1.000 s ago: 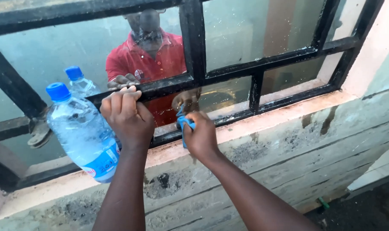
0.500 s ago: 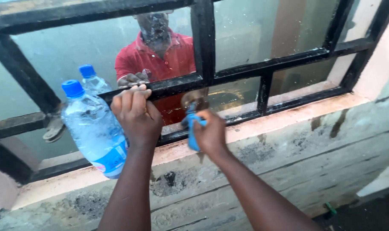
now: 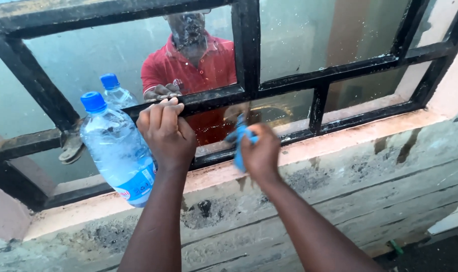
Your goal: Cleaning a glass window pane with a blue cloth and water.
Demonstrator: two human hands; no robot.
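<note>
My left hand (image 3: pixel 166 135) is closed over the black horizontal bar of the window frame (image 3: pixel 284 83), fingers hooked over its top. Right beside it on the left, a clear plastic water bottle (image 3: pixel 119 151) with a blue cap leans tilted, its base at the pink sill (image 3: pixel 349 133). I cannot tell whether the hand also grips the bottle. My right hand (image 3: pixel 261 153) holds a blue cloth (image 3: pixel 240 141) pressed against the low glass pane just under the bar.
The glass (image 3: pixel 334 30) is dusty and reflects a person in a red shirt (image 3: pixel 193 65) and the bottle. A rusty latch (image 3: pixel 72 148) hangs on the frame at the left. Below the sill runs a rough, stained concrete wall (image 3: pixel 370 186).
The view has drifted, so everything sits a little further right. My right hand and cloth have stayed on the low pane with a small shift. My left hand keeps its grip on the bar.
</note>
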